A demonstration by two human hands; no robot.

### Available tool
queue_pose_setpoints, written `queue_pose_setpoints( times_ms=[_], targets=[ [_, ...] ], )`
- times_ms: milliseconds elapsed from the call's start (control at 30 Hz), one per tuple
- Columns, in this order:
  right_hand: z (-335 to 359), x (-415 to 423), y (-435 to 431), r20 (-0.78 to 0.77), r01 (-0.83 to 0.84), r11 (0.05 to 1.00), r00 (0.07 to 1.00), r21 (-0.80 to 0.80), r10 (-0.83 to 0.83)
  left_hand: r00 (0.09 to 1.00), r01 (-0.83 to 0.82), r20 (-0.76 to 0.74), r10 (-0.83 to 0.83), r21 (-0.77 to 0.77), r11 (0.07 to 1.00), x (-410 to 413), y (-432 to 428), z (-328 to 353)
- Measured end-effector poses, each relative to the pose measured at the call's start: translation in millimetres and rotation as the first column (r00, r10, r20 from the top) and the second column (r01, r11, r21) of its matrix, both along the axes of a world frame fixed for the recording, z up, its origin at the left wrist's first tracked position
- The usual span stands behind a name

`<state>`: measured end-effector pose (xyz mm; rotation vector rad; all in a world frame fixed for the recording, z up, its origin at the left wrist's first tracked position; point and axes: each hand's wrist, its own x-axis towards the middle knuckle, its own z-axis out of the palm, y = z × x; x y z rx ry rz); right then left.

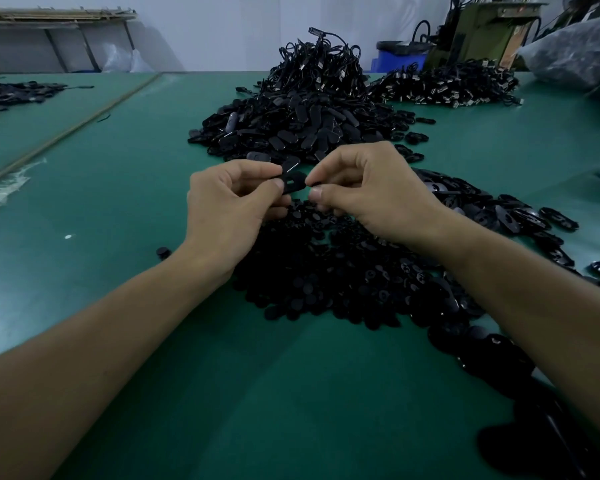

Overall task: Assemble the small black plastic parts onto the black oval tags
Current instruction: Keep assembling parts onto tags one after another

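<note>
My left hand (227,206) pinches a black oval tag (294,181) between thumb and fingers, its slot facing up. My right hand (368,192) is right beside it, fingertips pinched on a small black part (314,184) at the tag's right end. Both hands hover above a heap of small black plastic parts (326,271) on the green table (118,209). A bigger mound of oval tags (291,133) lies just beyond the hands.
More black pieces (506,213) spread to the right. Cabled parts (321,64) pile up at the back, with another pile (444,86) to their right. A single black piece (163,252) lies left of my left wrist. A plastic bag (575,53) sits far right.
</note>
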<state>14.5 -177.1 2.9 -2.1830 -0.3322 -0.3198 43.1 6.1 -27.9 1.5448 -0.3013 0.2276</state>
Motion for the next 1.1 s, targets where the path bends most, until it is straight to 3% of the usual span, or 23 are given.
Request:
queue_pose_setpoints(
  times_ms=[300, 667, 1100],
  targets=[
    [2.9, -2.7, 2.2, 0.051, 0.011, 0.999, 0.999, 0.046, -0.013, 0.999, -0.018, 0.029, 0.016, 0.045, 0.999, -2.2, -1.4, 0.3],
    [7.0, -4.5, 8.4, 0.133, 0.002, 0.998, 0.991, 0.056, -0.009, 0.998, 0.059, -0.001, -0.059, -0.004, 0.998, -8.8, -7.0, 2.9],
    [3.2, -0.9, 3.4, 0.076, 0.046, 0.99, 0.996, 0.136, -0.056, 0.998, 0.052, -0.042, -0.055, -0.074, 0.996, -8.5, -8.1, 4.0]
  ],
)
